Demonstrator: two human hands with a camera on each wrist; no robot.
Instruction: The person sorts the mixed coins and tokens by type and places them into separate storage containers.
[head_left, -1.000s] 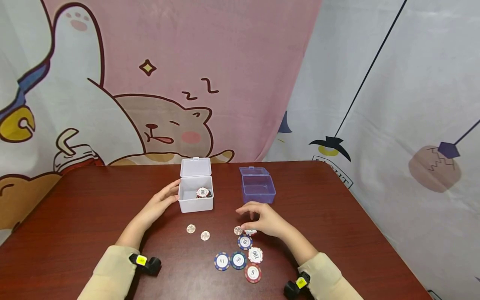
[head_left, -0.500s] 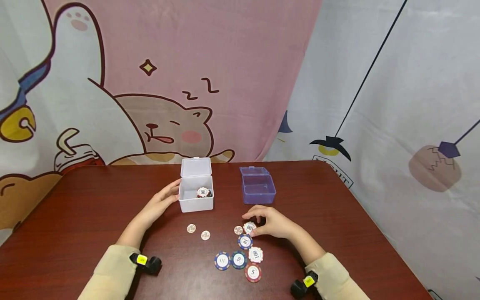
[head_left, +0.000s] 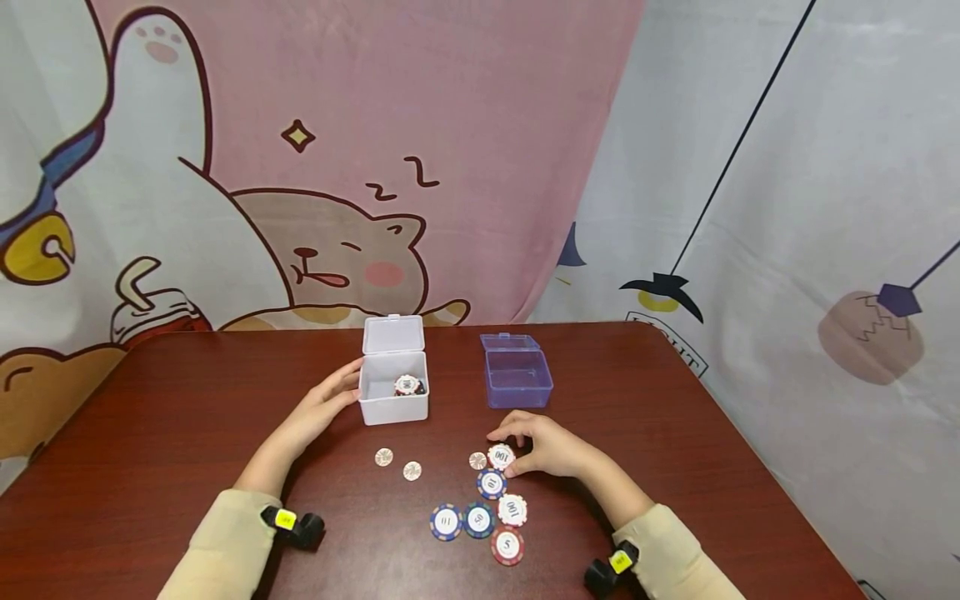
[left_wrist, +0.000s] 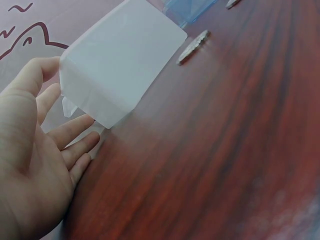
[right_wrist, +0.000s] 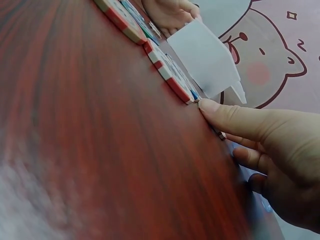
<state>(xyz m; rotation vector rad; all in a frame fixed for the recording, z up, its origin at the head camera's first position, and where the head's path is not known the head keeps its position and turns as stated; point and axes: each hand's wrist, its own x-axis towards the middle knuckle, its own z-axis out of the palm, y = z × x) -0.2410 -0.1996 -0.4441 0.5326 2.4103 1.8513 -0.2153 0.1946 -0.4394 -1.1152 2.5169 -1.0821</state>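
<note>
My left hand (head_left: 322,406) rests its fingers and thumb against the left side of a white plastic box (head_left: 393,408). The box's lid stands open, and several poker chips (head_left: 407,385) lie inside at the right. My right hand (head_left: 551,447) has its thumb and forefinger curled at the edge of a white 100 poker chip (head_left: 501,456) flat on the table. Beside that chip lies a small coin (head_left: 477,460). Just nearer are a blue 10 chip (head_left: 492,483) and another white 100 chip (head_left: 512,510). In the right wrist view, the thumb (right_wrist: 225,117) partly hides the pinched edge.
A translucent blue box (head_left: 517,387) with its lid up stands right of the white box. Two coins lie left of centre, one coin (head_left: 384,457) farther left. Nearer me are a red 5 chip (head_left: 507,546), a green-blue 50 chip (head_left: 478,520) and a blue 10 chip (head_left: 446,522).
My right hand has shifted slightly right and toward me, uncovering the white 100 chip and settling its thumb and forefinger around it. The left hand stays at the white box.
</note>
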